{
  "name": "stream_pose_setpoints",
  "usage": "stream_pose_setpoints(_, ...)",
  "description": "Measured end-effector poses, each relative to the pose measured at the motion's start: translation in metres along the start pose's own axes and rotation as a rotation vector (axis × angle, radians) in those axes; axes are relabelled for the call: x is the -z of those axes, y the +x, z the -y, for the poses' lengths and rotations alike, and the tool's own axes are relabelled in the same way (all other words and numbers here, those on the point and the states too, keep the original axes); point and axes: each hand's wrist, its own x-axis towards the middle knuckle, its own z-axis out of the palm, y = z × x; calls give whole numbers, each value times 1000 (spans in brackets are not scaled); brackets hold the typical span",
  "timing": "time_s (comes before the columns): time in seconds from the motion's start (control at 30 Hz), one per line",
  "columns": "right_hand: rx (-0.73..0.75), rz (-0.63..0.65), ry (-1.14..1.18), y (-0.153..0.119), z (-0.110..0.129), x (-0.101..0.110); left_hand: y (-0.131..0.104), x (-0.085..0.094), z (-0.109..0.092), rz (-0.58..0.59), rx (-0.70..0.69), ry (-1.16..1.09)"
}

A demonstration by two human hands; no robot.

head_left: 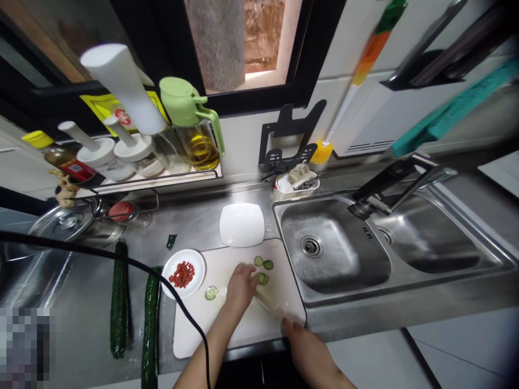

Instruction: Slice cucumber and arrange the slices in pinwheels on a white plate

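Observation:
A pale cutting board lies on the steel counter. Over its middle, my left hand has its fingers drawn together beside green cucumber slices; what they hold, if anything, is hidden. Two more slices lie just behind, and another slice rests on the left part of the board. At the board's front right corner, my right hand is closed around the handle end of a knife, whose blade reaches toward the slices and my left fingertips.
A white plate of red pieces overlaps the board's left edge. Behind the board sits a white dish. Two whole cucumbers lie at left, near a cut end. A double sink is at right. A black cable crosses the view.

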Motion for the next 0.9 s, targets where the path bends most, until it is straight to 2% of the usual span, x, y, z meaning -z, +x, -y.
stream_pose_setpoints(0.07, -6, -6, -7, -1, 1, 1, 11, -11, -13, 101, 13, 92)
stream_pose_setpoints(0.13, -13, -3, -9, -2, 3, 2, 18, -17, -21, 154, 43, 189)
stream_pose_setpoints(0.27, -30, 7, -20, -5, 5, 6, 25, -20, -28, 192, 80, 319)
stream_pose_setpoints(0.4, -28, 5, -9, -6, 6, 10, 28, -20, -31, 206, 101, 336)
stream_pose_setpoints(0.67, -18, 26, -34, -5, 5, 10, 24, -21, -25, 173, 49, 199)
stream_pose_setpoints(0.77, -11, 25, -34, -5, 4, 9, 18, -16, -18, 140, 97, 91)
stream_pose_setpoints(0.9, 12, -1, -4, -2, -1, 3, 5, -4, -5, 29, 172, -59)
